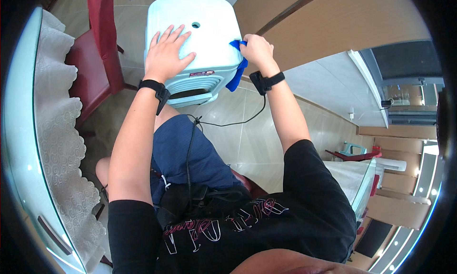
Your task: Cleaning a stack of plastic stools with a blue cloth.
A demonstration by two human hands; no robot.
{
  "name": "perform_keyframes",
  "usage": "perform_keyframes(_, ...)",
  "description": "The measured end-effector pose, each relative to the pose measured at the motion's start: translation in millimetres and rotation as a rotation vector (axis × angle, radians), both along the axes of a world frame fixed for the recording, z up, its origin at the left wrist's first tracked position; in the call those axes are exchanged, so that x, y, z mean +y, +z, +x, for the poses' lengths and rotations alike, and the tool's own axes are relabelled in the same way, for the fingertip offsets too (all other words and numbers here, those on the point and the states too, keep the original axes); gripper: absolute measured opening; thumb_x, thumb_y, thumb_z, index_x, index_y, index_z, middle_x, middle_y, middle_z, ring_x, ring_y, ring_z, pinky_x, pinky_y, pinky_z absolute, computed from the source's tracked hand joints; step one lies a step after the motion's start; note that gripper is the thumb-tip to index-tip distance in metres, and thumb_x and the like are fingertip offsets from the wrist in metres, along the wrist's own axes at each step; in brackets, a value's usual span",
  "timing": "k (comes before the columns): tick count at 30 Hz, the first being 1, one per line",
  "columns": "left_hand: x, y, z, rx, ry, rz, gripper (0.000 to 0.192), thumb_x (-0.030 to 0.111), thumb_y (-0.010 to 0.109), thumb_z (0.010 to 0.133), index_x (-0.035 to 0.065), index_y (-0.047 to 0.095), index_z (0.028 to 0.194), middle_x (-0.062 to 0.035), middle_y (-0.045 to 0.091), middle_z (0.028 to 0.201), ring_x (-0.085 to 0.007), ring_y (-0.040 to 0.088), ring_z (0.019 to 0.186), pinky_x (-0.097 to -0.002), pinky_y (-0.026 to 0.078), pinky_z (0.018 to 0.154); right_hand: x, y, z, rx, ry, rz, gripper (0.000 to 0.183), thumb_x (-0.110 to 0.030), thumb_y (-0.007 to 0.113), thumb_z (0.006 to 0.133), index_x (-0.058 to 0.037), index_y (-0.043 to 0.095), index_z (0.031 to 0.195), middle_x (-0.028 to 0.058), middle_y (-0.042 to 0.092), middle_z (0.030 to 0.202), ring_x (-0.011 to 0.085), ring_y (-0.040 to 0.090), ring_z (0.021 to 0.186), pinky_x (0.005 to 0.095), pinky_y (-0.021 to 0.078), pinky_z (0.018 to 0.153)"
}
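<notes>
A pale blue plastic stool (210,15), apparently one of a stack, stands upright before my knees. It has a small round hole in its seat and a printed label (202,74) on its near side. My left hand (167,54) rests flat on the left part of the seat, fingers spread. At the right edge of the seat, my right hand (257,49) is closed around a blue cloth (237,75). Part of the cloth lies over the seat's rim, and the rest hangs down the side. My right palm and fingertips are hidden from view.
A dark red chair (89,63) stands left of the stool, beside a glass-topped table (21,138) with a lace tablecloth (60,131). Wooden panelling (332,27) rises close on the right. A black cable (228,124) runs from my right wristband across my lap.
</notes>
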State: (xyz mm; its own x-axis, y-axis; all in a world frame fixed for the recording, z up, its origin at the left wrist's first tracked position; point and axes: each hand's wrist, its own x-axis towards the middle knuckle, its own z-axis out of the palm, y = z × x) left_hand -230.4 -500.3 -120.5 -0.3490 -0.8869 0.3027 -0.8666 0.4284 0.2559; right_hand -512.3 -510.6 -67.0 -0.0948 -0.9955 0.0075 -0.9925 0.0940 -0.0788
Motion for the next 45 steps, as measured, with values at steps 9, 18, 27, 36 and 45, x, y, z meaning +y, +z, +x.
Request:
perform_keyframes(9, -0.3, 1.4, -2.5, -0.001, 0.005, 0.005, 0.062, 0.051, 0.059, 0.092, 0.0231, 0.056, 0.148, -0.0015, 0.040, 0.163, -0.0249, 0.030, 0.154, -0.0514, 0.020, 0.126, 97.1, -24.2, -33.5, -0.087, 0.012, 0.148, 0.023, -0.032, 0.068, 0.085, -0.0108, 0.077, 0.087, 0.0151, 0.074, 0.084, 0.0365, 0.072, 0.087, 0.0496, 0.0529, 0.080)
perform_keyframes(18, 0.5, 2.8, -0.9, -0.008, 0.014, 0.019, 0.064, 0.052, 0.059, 0.092, 0.0236, 0.055, 0.149, -0.0013, 0.040, 0.164, -0.0241, 0.031, 0.154, -0.0509, 0.020, 0.126, 68.2, 2.0, -33.8, -0.375, -0.057, -0.101, 0.027, -0.032, 0.069, 0.090, -0.0058, 0.073, 0.086, 0.0144, 0.071, 0.075, 0.0338, 0.071, 0.074, 0.0428, 0.0547, 0.070)
perform_keyframes(27, -1.0, 3.1, -3.7, 0.008, -0.002, 0.004, 0.063, 0.051, 0.059, 0.092, 0.0236, 0.056, 0.148, -0.0017, 0.041, 0.163, -0.0247, 0.031, 0.153, -0.0513, 0.020, 0.126, 13.2, 4.7, -12.6, -0.518, 0.143, -0.359, 0.021, -0.026, 0.076, 0.087, -0.0046, 0.073, 0.086, 0.0115, 0.069, 0.072, 0.0242, 0.068, 0.065, 0.0364, 0.0531, 0.063)
perform_keyframes(36, -1.5, 1.0, -0.7, 0.035, -0.006, -0.023, 0.062, 0.050, 0.059, 0.092, 0.0231, 0.056, 0.147, -0.0018, 0.042, 0.162, -0.0253, 0.032, 0.153, -0.0515, 0.021, 0.126, -41.4, 78.6, 7.4, -0.802, 0.279, -0.938, 0.019, -0.018, 0.076, 0.090, 0.0001, 0.073, 0.094, 0.0074, 0.069, 0.077, 0.0129, 0.064, 0.072, 0.0288, 0.0518, 0.069)
perform_keyframes(45, -0.4, -2.0, -0.4, 0.061, -0.015, -0.035, 0.057, 0.041, 0.057, 0.093, 0.0195, 0.057, 0.146, -0.0039, 0.045, 0.160, -0.0253, 0.035, 0.151, -0.0501, 0.022, 0.125, 33.8, -17.9, 2.2, 0.032, 0.261, -0.251, 0.044, -0.043, 0.070, 0.091, -0.0183, 0.072, 0.127, 0.0156, 0.064, 0.134, 0.0345, 0.053, 0.132, 0.0759, 0.0235, 0.112)
